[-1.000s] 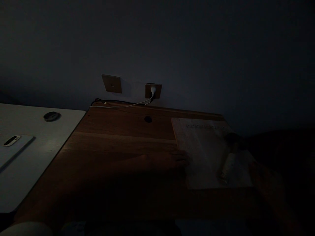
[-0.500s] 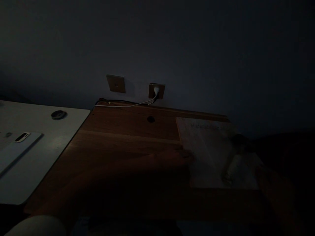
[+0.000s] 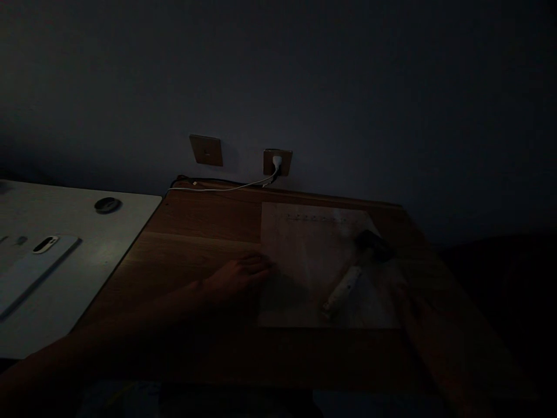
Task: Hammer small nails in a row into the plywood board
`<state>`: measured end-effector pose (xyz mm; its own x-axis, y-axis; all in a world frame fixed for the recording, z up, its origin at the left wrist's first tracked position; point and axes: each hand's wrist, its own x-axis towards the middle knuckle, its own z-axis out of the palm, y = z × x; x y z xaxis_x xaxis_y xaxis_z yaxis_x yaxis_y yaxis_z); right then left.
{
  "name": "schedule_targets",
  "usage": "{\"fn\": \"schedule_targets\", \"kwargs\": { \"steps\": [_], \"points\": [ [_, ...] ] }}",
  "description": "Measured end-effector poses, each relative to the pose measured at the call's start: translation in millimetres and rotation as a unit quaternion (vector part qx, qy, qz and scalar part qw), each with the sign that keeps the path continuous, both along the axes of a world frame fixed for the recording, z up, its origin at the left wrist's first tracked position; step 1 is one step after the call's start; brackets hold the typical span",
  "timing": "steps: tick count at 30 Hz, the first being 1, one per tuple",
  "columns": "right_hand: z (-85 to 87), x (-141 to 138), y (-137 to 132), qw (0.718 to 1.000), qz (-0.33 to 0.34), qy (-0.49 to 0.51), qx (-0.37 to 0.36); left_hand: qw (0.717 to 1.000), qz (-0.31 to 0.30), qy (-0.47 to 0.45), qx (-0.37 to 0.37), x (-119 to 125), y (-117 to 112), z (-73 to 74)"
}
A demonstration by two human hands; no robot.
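Note:
The room is very dark. A pale board (image 3: pixel 304 255) lies on a brown wooden desk (image 3: pixel 191 244), with a row of small marks near its far edge. On the board rests a hammer (image 3: pixel 354 270) with a light handle and a dark head. My left hand (image 3: pixel 237 278) lies flat at the board's left edge, fingers stretched out and touching it. My right hand (image 3: pixel 407 293) is at the board's right edge, too dim to make out its fingers.
A white table (image 3: pixel 69 290) adjoins the desk on the left, with a phone (image 3: pixel 30 261) and a round dark cap (image 3: pixel 107 204) on it. Two wall plates (image 3: pixel 206 150) sit behind the desk; a white plug and cable (image 3: pixel 243 184) run from the right one.
The board with the hammer on it has slid to the left across the desk, covering the desk's cable hole. Both hands moved left with it.

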<state>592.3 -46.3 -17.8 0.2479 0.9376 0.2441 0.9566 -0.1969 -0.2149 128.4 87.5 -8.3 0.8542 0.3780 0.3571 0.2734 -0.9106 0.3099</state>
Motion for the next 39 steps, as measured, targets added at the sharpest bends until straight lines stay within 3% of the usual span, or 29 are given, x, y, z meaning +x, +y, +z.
{"fn": "schedule_targets", "kwargs": {
  "steps": [3, 8, 10, 13, 17, 21, 23, 25, 28, 30, 33, 39],
  "points": [
    [-5.8, -23.0, -1.1, 0.993, 0.091, -0.069, -0.025, 0.998, 0.059, -0.011, -0.019, -38.3, -13.9, 4.2],
    [-12.8, -55.6, -6.5, 0.942, 0.203, -0.264, -0.043, 0.987, 0.155, 0.000, -0.039, -84.7, -39.2, 17.7],
    [-10.8, -68.3, -9.9, 0.952, 0.198, -0.231, -0.034, 0.984, 0.175, 0.007, -0.043, -99.6, -45.8, 20.5],
    [-3.6, -81.8, -11.2, 0.983, 0.152, -0.097, -0.018, 0.977, 0.208, 0.018, -0.034, -118.4, -49.7, 19.8],
    [10.4, -83.4, 5.9, 0.994, 0.104, -0.021, -0.002, 0.978, 0.207, 0.017, -0.028, -124.0, -39.8, 24.8],
    [46.6, -93.7, 46.8, 0.997, 0.071, 0.012, 0.032, 0.985, 0.168, 0.020, -0.013, -100.8, -1.0, 51.6],
    [78.4, -112.0, 71.4, 0.994, 0.083, 0.043, 0.057, 0.986, 0.158, 0.048, -0.014, -81.7, 28.0, 70.0],
    [114.3, -135.9, 96.4, 0.982, 0.119, 0.053, 0.139, 0.986, 0.153, 0.058, -0.020, -60.7, 58.8, 88.0],
    [158.1, -166.9, 134.8, 0.964, 0.162, 0.044, 0.206, 0.975, 0.199, 0.095, -0.040, -31.7, 97.8, 108.0],
    [171.0, -177.3, 161.6, 0.961, 0.166, 0.033, 0.218, 0.963, 0.232, 0.117, -0.068, -17.5, 114.6, 113.8],
    [162.4, -178.3, 198.4, 0.969, 0.151, 0.014, 0.197, 0.950, 0.271, 0.127, -0.086, -7.7, 125.8, 110.6],
    [101.0, -161.4, 234.7, 0.988, 0.142, 0.043, -0.046, 0.944, 0.262, 0.174, -0.103, -17.5, 132.7, 86.9]
  ]
}}
